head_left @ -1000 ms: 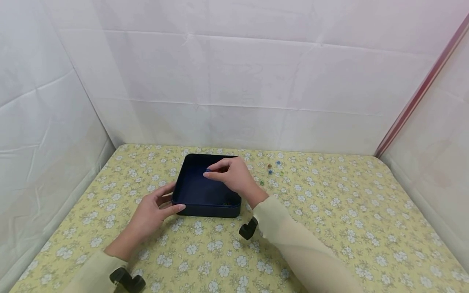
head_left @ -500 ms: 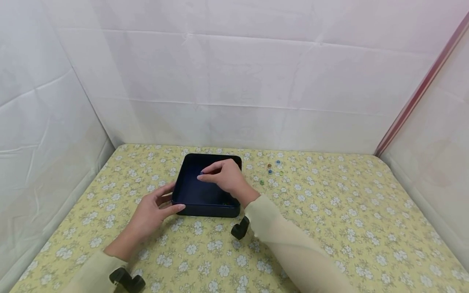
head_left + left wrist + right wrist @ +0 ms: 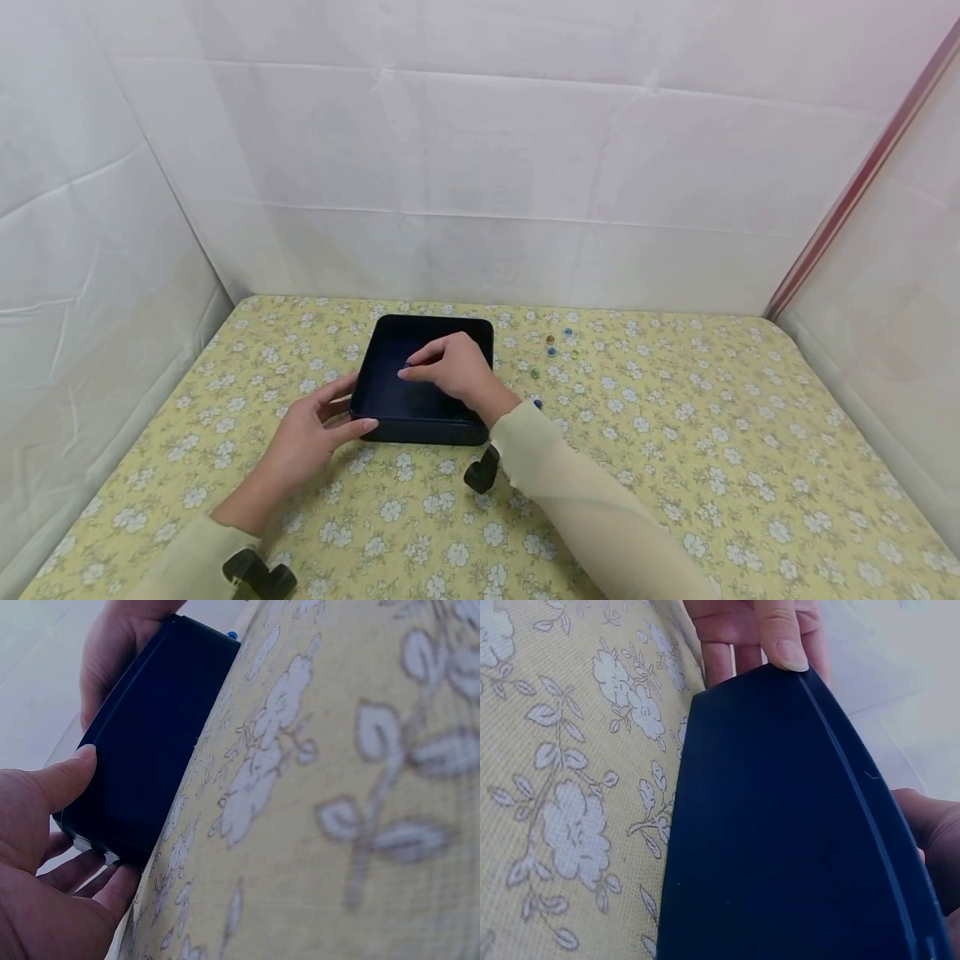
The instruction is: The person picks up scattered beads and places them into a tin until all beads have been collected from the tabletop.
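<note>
A shallow dark blue box (image 3: 420, 431) with rounded corners sits on the table in the head view. My left hand (image 3: 307, 437) holds its near left corner, the thumb on the front wall and the fingers along the left side. Inside the box my right hand (image 3: 453, 371) pinches a small dark blue marble (image 3: 407, 365) between thumb and fingertips. The left wrist view shows the left hand against the box wall (image 3: 150, 735). In the right wrist view the box wall hides most of the right hand (image 3: 937, 840), and the marble is not visible.
Several small glass marbles lie on the flowered cloth right of the box: a brown one (image 3: 551, 339), blue ones (image 3: 552, 352), a green one (image 3: 535, 373) and a dark blue one (image 3: 537, 403) beside the right sleeve. White sheets (image 3: 480, 150) surround the table.
The right hand has moved left and slightly nearer inside the box, still pinching the marble. A dark blue marble beside the right sleeve has come into sight. The left hand stays put.
</note>
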Motion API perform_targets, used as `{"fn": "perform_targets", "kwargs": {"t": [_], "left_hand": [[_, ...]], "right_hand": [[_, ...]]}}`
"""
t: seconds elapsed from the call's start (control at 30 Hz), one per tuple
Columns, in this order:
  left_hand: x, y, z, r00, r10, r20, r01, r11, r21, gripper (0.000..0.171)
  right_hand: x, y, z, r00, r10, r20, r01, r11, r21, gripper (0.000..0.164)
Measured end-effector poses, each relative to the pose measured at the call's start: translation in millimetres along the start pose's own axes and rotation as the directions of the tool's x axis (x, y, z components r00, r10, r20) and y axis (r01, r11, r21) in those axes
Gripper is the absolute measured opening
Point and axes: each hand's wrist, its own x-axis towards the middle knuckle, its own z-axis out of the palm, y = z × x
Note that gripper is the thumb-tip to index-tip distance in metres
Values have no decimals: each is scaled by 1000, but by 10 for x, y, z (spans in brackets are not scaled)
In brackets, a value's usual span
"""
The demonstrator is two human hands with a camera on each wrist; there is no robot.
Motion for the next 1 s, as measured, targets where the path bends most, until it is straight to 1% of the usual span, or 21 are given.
{"fn": "perform_targets", "kwargs": {"t": [0.17,0.53,0.77,1.0], "left_hand": [[-3,-6,-3,1000,-4,-2,4,1000,7,84],[-1,-5,-7,1000,-1,1,1,1000,-1,84],[-2,4,-6,1000,-3,4,3,1000,-6,83],[2,3,-5,1000,-9,5,9,1000,-9,83]], "right_hand": [[23,11,19,1000,22,-4,-22,999,-33,15],[81,-2,48,999,47,-13,-48,996,-80,11],[73,-11,57,998,64,1,-63,991,-119,11],[78,-12,67,997,73,-6,-73,990,-123,9]]}}
